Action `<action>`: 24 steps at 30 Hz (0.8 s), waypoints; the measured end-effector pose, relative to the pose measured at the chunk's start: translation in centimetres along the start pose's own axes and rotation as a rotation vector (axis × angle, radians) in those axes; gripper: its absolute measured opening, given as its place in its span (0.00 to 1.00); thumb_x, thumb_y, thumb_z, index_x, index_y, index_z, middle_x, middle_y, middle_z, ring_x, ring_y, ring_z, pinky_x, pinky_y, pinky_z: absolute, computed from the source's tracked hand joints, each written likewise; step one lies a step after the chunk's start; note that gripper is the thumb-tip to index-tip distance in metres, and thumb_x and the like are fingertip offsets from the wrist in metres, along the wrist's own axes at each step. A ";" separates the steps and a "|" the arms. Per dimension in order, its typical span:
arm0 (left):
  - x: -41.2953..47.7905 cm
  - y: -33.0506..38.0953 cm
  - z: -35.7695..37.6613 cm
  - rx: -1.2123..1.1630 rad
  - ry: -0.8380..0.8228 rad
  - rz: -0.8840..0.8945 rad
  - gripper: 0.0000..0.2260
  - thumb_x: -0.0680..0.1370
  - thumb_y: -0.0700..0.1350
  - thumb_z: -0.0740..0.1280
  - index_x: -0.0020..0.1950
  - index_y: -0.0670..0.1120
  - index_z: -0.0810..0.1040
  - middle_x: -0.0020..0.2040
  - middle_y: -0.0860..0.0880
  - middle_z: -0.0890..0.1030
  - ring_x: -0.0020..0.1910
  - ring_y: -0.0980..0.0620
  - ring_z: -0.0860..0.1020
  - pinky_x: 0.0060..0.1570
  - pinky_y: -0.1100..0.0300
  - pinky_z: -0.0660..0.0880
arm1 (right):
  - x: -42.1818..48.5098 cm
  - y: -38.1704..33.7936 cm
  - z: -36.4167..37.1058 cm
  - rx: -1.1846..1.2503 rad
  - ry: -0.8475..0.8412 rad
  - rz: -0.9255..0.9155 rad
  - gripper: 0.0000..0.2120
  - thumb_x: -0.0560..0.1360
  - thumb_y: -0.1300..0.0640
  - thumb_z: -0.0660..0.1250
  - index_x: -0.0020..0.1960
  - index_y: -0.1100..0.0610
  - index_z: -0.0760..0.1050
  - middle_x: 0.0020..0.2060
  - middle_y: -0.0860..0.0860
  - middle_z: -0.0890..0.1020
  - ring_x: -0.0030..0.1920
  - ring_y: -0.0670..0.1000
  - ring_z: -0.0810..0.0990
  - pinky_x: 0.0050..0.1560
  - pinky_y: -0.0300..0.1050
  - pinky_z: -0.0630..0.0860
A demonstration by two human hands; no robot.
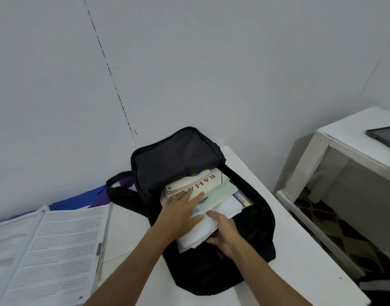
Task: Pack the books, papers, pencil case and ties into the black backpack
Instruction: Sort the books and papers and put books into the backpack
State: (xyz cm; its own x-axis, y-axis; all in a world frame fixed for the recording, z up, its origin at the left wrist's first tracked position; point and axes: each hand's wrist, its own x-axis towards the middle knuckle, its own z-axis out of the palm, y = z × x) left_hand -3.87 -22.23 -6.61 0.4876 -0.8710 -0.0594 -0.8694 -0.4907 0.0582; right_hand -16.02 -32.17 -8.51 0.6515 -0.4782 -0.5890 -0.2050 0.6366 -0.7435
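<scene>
Backpack (178, 155) open on bench (300, 250); books (211, 184) and papers (198, 235) half inside, long axis pointing away from hands. Left hand (180, 208) flat on books, fingers (196, 198) straight. Right hand (227, 237) nearer, gripping papers' near edge. I judge inward push next.

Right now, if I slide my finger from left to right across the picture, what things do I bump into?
Open printed pages → black backpack → white side table → dark tablet.

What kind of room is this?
Probably a study corner at home: a black backpack stuffed with books and papers on a white table, printed pages lying open beside it, and a tablet on a second white table.
</scene>
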 end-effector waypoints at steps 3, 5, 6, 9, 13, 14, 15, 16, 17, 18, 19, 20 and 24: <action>-1.4 0.9 1.7 -0.038 0.003 0.040 0.40 0.73 0.70 0.52 0.79 0.57 0.42 0.80 0.48 0.47 0.79 0.46 0.46 0.76 0.43 0.48 | -1.0 -0.9 -1.3 -0.391 -0.076 -0.017 0.16 0.78 0.45 0.66 0.59 0.54 0.75 0.40 0.60 0.85 0.38 0.61 0.86 0.36 0.51 0.83; -1.9 1.6 2.0 -0.031 -0.008 0.059 0.44 0.70 0.73 0.52 0.79 0.56 0.38 0.80 0.47 0.42 0.79 0.45 0.41 0.75 0.39 0.46 | -1.7 -1.2 -2.5 -0.594 -0.104 -0.045 0.18 0.77 0.41 0.65 0.57 0.55 0.76 0.36 0.61 0.84 0.34 0.61 0.85 0.34 0.47 0.81; -1.9 1.8 2.2 -0.014 -0.022 0.070 0.46 0.69 0.73 0.53 0.79 0.56 0.37 0.80 0.46 0.40 0.78 0.44 0.39 0.74 0.38 0.45 | -2.0 -1.4 -3.2 -0.675 -0.124 -0.060 0.17 0.77 0.43 0.63 0.56 0.56 0.75 0.35 0.60 0.83 0.32 0.59 0.84 0.33 0.45 0.80; -1.9 2.6 2.6 0.057 0.023 0.072 0.44 0.71 0.67 0.58 0.79 0.52 0.42 0.80 0.41 0.44 0.78 0.38 0.43 0.72 0.33 0.48 | -1.8 -1.3 -5.2 -0.924 -0.121 -0.161 0.11 0.74 0.54 0.60 0.55 0.56 0.71 0.38 0.55 0.83 0.33 0.57 0.83 0.34 0.44 0.78; -2.2 5.6 3.5 0.115 0.071 0.112 0.39 0.67 0.53 0.66 0.77 0.48 0.59 0.76 0.39 0.61 0.74 0.36 0.61 0.67 0.31 0.60 | -1.0 -0.6 -6.8 -1.707 0.055 -0.528 0.22 0.75 0.56 0.60 0.69 0.54 0.69 0.63 0.59 0.76 0.54 0.63 0.80 0.45 0.48 0.75; -2.1 6.4 3.8 0.142 0.073 0.109 0.40 0.66 0.52 0.70 0.75 0.48 0.61 0.74 0.39 0.65 0.72 0.36 0.65 0.65 0.31 0.63 | -0.9 -0.3 -6.8 -1.818 0.086 -0.600 0.25 0.75 0.57 0.61 0.72 0.55 0.67 0.68 0.61 0.71 0.55 0.64 0.79 0.44 0.48 0.74; -1.9 6.8 4.0 0.152 0.081 0.095 0.41 0.64 0.51 0.74 0.75 0.49 0.62 0.73 0.38 0.68 0.71 0.36 0.67 0.63 0.31 0.65 | -0.9 -0.1 -6.8 -1.885 0.107 -0.662 0.26 0.75 0.57 0.62 0.73 0.55 0.67 0.70 0.62 0.67 0.55 0.64 0.78 0.43 0.49 0.74; -1.7 7.0 4.1 0.153 0.086 0.078 0.43 0.63 0.50 0.77 0.75 0.49 0.62 0.72 0.38 0.69 0.70 0.36 0.69 0.62 0.31 0.66 | -1.0 0.2 -6.7 -1.924 0.133 -0.731 0.27 0.72 0.58 0.66 0.71 0.55 0.70 0.68 0.63 0.68 0.54 0.64 0.77 0.39 0.49 0.76; -1.4 7.1 4.0 0.153 0.086 0.061 0.44 0.62 0.49 0.78 0.75 0.50 0.61 0.72 0.38 0.69 0.70 0.36 0.69 0.61 0.31 0.67 | -0.9 0.3 -6.7 -1.964 0.151 -0.799 0.28 0.66 0.58 0.73 0.66 0.56 0.75 0.62 0.64 0.73 0.49 0.64 0.78 0.32 0.49 0.76; -1.3 7.0 4.0 0.156 0.085 0.047 0.45 0.62 0.48 0.79 0.75 0.51 0.60 0.72 0.37 0.69 0.69 0.36 0.70 0.60 0.30 0.67 | -0.7 0.4 -6.7 -2.014 0.163 -0.845 0.29 0.57 0.58 0.80 0.57 0.56 0.81 0.54 0.63 0.79 0.41 0.62 0.80 0.24 0.47 0.73; -1.2 7.0 4.0 0.165 0.081 0.036 0.46 0.62 0.48 0.79 0.75 0.51 0.59 0.71 0.37 0.69 0.69 0.36 0.70 0.59 0.29 0.67 | -0.5 0.4 -6.7 -2.037 0.177 -0.892 0.30 0.48 0.59 0.83 0.50 0.56 0.84 0.46 0.61 0.82 0.34 0.60 0.80 0.18 0.44 0.69; -1.3 7.0 3.9 0.176 0.072 0.028 0.46 0.62 0.49 0.79 0.75 0.51 0.59 0.71 0.37 0.70 0.69 0.36 0.70 0.59 0.29 0.67 | -0.1 0.5 -6.6 -2.039 0.175 -0.907 0.29 0.44 0.60 0.84 0.45 0.56 0.85 0.40 0.60 0.83 0.30 0.59 0.79 0.15 0.43 0.67; -1.4 6.9 3.9 0.213 0.059 0.056 0.42 0.64 0.50 0.78 0.74 0.52 0.63 0.69 0.38 0.73 0.66 0.38 0.72 0.61 0.32 0.70 | 0.8 1.0 -6.9 -2.085 0.165 -0.988 0.26 0.50 0.60 0.85 0.47 0.61 0.85 0.40 0.59 0.86 0.31 0.58 0.82 0.16 0.43 0.69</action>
State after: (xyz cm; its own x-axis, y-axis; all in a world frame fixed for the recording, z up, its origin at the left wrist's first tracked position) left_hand -10.82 -24.29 -9.98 0.4363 -0.8998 -0.0031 -0.8895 -0.4307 -0.1528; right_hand -20.78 -36.05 -11.91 0.9663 -0.2382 0.0976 -0.2507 -0.9568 0.1474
